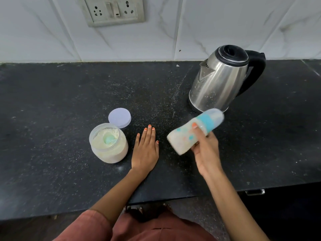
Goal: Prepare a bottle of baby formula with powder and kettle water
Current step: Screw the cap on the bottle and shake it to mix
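My right hand [205, 150] grips a baby bottle [184, 138] above the black counter, tilted with its capped teal-ringed top toward the kettle. The bottle looks blurred and holds milky white liquid. My left hand [145, 150] rests flat on the counter, fingers straight, just right of an open clear jar of formula powder [108, 150]. A teal scoop [109, 140] lies in the powder. The jar's round lid [119, 117] lies on the counter behind it. A steel kettle [218, 80] with a black lid and handle stands at the back right.
The black speckled counter [60, 110] runs to a white marble-tiled wall with a socket panel [112, 10]. White powder specks dust the counter's middle. The counter's front edge crosses below my forearms, with a drawer handle [255, 192] at the right.
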### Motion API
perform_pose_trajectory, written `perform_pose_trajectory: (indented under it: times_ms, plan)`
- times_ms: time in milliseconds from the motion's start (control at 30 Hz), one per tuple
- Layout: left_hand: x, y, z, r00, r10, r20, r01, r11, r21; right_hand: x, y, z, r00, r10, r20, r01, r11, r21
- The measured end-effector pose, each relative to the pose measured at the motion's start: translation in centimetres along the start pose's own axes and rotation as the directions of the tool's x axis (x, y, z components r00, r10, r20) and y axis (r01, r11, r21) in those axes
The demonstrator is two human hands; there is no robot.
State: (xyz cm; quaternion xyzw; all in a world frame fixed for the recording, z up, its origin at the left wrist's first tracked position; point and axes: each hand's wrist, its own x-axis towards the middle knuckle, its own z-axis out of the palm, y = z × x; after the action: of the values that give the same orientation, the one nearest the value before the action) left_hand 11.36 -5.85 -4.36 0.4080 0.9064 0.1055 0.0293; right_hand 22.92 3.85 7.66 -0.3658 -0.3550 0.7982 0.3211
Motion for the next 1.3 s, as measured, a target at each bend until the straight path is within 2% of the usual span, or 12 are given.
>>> perform_pose_trajectory:
  times_ms: [100, 267, 467, 633, 700, 800, 833, 967, 1033, 1167, 1233, 1300]
  plan:
    - [0.1, -0.2, 0.3, 0.999, 0.027, 0.028, -0.028, 0.999, 0.038, -1.6, 0.6, 0.1, 0.991, 0.034, 0.129, 0.003, 0.962, -0.274]
    - [0.0, -0.1, 0.3, 1.0, 0.0, -0.018, 0.001, 1.0, 0.008, 0.8, -1.6, 0.0, 0.995, -0.021, -0.093, 0.037, 0.984, 0.172]
    - [0.0, -0.2, 0.3, 1.0, 0.023, 0.001, -0.023, 1.0, 0.013, -2.1, 1.1, 0.4, 0.988, 0.082, 0.133, -0.045, 0.964, -0.261]
    - [0.0, -0.1, 0.2, 1.0, 0.0, -0.01, 0.0, 1.0, 0.009, 0.6, -1.3, 0.2, 0.996, -0.005, -0.09, 0.02, 0.984, 0.177]
    - [0.0, -0.1, 0.1, 1.0, -0.012, -0.006, 0.012, 1.0, 0.007, 0.0, -0.6, 0.0, 0.999, -0.029, -0.016, 0.03, 0.998, 0.055]
    - [0.1, -0.1, 0.1, 1.0, -0.01, -0.01, 0.01, 1.0, 0.002, -2.1, 0.7, -0.2, 0.984, 0.012, 0.178, 0.043, 0.952, -0.302]
    - [0.0, -0.1, 0.2, 1.0, -0.009, -0.019, 0.01, 1.0, 0.001, -2.0, 0.6, -0.3, 0.985, 0.01, 0.17, 0.043, 0.952, -0.303]
    - [-0.1, -0.1, 0.2, 1.0, -0.008, -0.01, 0.008, 1.0, -0.011, 0.3, -1.0, -0.5, 0.997, -0.011, -0.081, 0.025, 0.986, 0.166]
    - [-0.1, -0.1, 0.1, 1.0, -0.006, -0.018, 0.006, 1.0, -0.008, 0.2, -0.8, -0.4, 0.998, -0.022, -0.062, 0.03, 0.989, 0.144]
    - [0.0, -0.1, 0.2, 1.0, -0.015, -0.021, 0.015, 1.0, 0.002, -1.8, -0.1, -0.4, 0.988, 0.058, 0.141, -0.023, 0.971, -0.239]
    - [-0.1, -0.1, 0.2, 1.0, -0.01, -0.023, 0.01, 1.0, -0.007, -1.0, -0.8, -0.6, 0.996, 0.024, 0.087, -0.014, 0.993, -0.113]
    - [-0.1, -0.1, 0.3, 1.0, 0.004, -0.016, -0.004, 1.0, -0.013, 0.3, -1.8, -0.7, 0.998, -0.007, -0.055, 0.015, 0.99, 0.144]
